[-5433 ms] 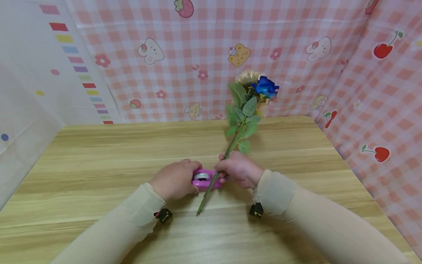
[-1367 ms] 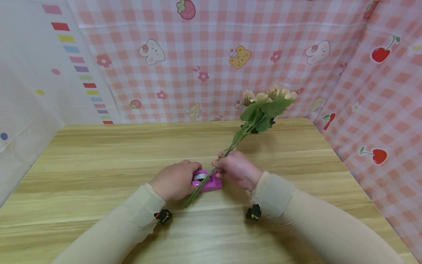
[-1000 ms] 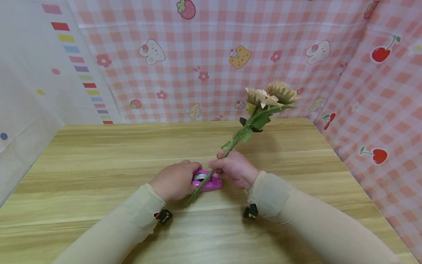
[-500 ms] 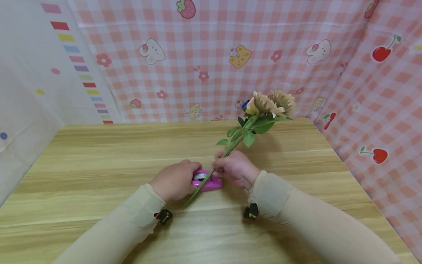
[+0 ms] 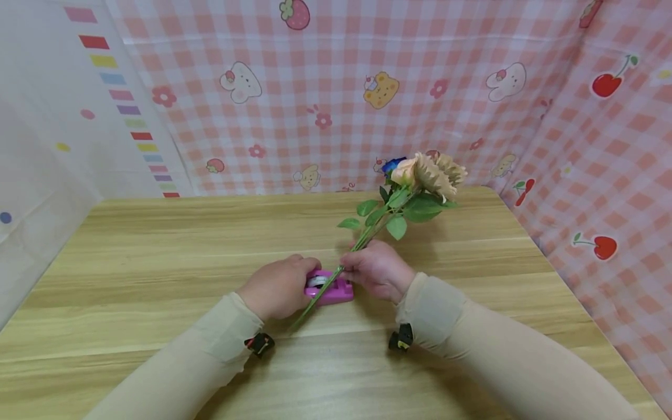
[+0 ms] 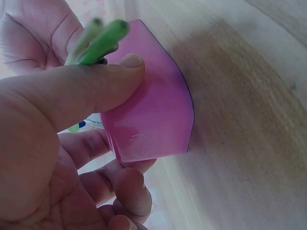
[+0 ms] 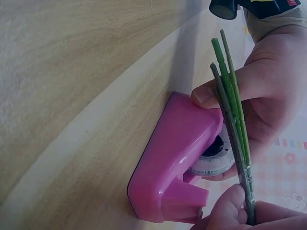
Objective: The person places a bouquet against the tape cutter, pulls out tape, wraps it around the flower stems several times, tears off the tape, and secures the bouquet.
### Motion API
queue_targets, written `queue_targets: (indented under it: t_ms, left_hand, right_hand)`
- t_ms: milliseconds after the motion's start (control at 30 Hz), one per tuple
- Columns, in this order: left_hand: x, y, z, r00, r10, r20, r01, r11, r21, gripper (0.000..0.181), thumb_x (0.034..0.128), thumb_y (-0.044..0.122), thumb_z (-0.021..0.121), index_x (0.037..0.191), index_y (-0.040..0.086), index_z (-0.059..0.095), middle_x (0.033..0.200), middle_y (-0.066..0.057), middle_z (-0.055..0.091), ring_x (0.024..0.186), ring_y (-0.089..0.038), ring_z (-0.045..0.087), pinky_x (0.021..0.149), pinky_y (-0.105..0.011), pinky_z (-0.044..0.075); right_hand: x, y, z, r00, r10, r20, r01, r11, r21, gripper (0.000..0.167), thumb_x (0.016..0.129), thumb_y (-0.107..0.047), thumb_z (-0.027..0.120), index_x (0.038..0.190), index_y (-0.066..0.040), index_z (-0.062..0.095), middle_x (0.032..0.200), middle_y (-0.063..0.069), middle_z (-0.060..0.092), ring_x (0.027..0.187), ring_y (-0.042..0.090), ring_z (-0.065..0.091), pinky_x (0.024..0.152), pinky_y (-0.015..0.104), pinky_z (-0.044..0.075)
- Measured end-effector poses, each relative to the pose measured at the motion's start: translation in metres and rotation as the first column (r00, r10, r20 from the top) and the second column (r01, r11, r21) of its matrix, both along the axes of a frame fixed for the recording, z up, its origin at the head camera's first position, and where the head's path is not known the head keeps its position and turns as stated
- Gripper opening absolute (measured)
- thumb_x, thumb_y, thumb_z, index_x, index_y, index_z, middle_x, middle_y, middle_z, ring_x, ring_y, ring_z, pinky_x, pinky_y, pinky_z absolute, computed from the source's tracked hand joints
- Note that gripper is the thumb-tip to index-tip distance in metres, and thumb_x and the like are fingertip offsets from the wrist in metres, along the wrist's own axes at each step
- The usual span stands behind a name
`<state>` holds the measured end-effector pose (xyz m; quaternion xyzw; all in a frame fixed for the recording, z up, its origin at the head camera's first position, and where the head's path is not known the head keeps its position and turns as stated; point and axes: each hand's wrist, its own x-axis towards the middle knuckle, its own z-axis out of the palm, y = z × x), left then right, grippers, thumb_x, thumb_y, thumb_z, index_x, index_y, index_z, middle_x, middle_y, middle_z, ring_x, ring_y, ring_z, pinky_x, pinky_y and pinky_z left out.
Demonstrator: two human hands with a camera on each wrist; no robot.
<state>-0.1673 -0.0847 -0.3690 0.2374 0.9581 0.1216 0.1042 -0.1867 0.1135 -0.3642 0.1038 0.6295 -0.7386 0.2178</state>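
Note:
My left hand (image 5: 278, 289) grips one end of a pink tape dispenser (image 5: 338, 296) on the table; its thumb presses the side, as the left wrist view shows. A white-cored tape roll (image 7: 213, 165) sits inside the dispenser. Above it, my right hand (image 5: 379, 271) pinches the stems of a small flower bunch (image 5: 430, 178), held slanting with blooms up to the right. Cream flowers, a peach one and a blue rose (image 5: 392, 166) make up the blooms. Shiny clear tape (image 7: 247, 179) wraps the green stems (image 7: 230, 103) near the right fingertips.
A wood-grain table (image 5: 184, 251) lies under both hands. Pink checked cloth (image 5: 294, 87) hangs behind and at the right, white cloth (image 5: 37, 146) at the left. Black wrist cameras (image 5: 259, 344) are strapped at both sleeves.
The bunch has turned in my right fingers: the blue rose, at the front right 5.4 seconds ago and later hidden, now shows at the left. My left hand and the tape dispenser stay put.

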Motion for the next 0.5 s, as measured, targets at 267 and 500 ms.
queue_targets:
  t_ms: [267, 500]
  left_hand:
    - [0.0015, 0.0001, 0.0013, 1.000, -0.003, -0.007, 0.003, 1.000, -0.005, 0.038, 0.0940, 0.019, 0.075, 0.130, 0.011, 0.066, 0.110, -0.005, 0.068, 0.097, -0.019, 0.066, 0.092, -0.042, 0.058]
    - [0.0019, 0.0000, 0.0012, 1.000, 0.003, 0.002, -0.003, 1.000, -0.004, 0.041, 0.0947, 0.019, 0.075, 0.133, 0.011, 0.065, 0.115, -0.007, 0.069, 0.101, -0.020, 0.067, 0.095, -0.043, 0.058]
  right_hand:
    - [0.0003, 0.0006, -0.0011, 1.000, -0.018, -0.008, 0.017, 0.999, -0.028, 0.021, 0.099, 0.007, 0.058, 0.089, -0.008, 0.048, 0.080, 0.000, 0.060, 0.072, 0.012, 0.063, 0.075, 0.027, 0.060]
    - [-0.0007, 0.0019, -0.0021, 1.000, -0.031, -0.001, 0.031, 0.998, -0.050, 0.019, 0.100, 0.006, 0.061, 0.091, -0.007, 0.050, 0.081, 0.000, 0.063, 0.074, 0.012, 0.065, 0.073, 0.027, 0.060]
